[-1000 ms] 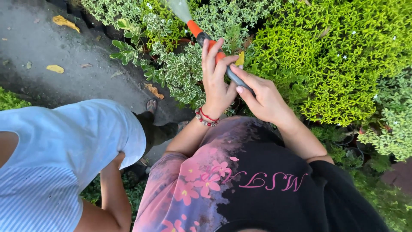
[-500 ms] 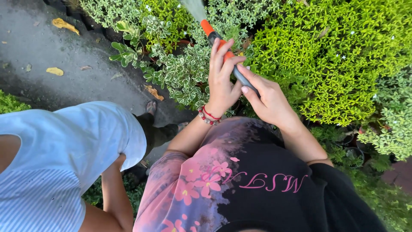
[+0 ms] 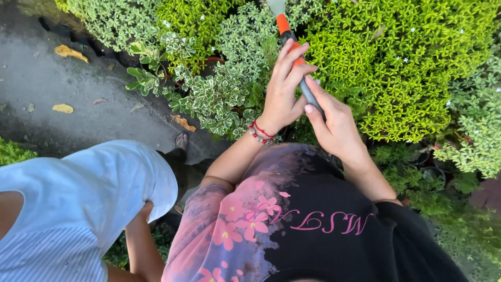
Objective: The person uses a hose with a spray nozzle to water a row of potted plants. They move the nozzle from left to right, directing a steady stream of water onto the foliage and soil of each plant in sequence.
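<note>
bystander: a second person in a pale blue striped top (image 3: 78,209) at the left edge, standing on the wet path (image 3: 68,78); one arm hangs down, not touching the nozzle.
path: dark wet concrete with a few yellow fallen leaves (image 3: 63,108) lying on it.
pale shrub: white-edged foliage (image 3: 219,94) just left of the hands, below and beside the nozzle.
left hand (image 3: 282,99): wrapped round the nozzle's orange stretch, thumb on one side, fingers (image 3: 290,55) extended along the barrel; beaded and red bracelets (image 3: 260,132) at the wrist. Closed on the nozzle, though the fingers lie long rather than clenched.
nozzle (image 3: 292,52): orange and grey hose nozzle, held above the plants at top centre, tip pointing up and away; a spray of water (image 3: 275,6) fans from the tip.
handling (judged): rigid plastic, light by itself, but likely wet and slick, with hose pull behind it. Best taken on the grey shank and the orange barrel, clear of the tip.
right hand (image 3: 336,128): closed on the grey rear part (image 3: 311,99), fingertips pressing from the side, touching the left hand's thumb.
bright shrub: lime-green foliage with tiny white flowers (image 3: 407,68), right of the nozzle.
pots: dark pots (image 3: 422,175) among low plants at lower right.
</note>
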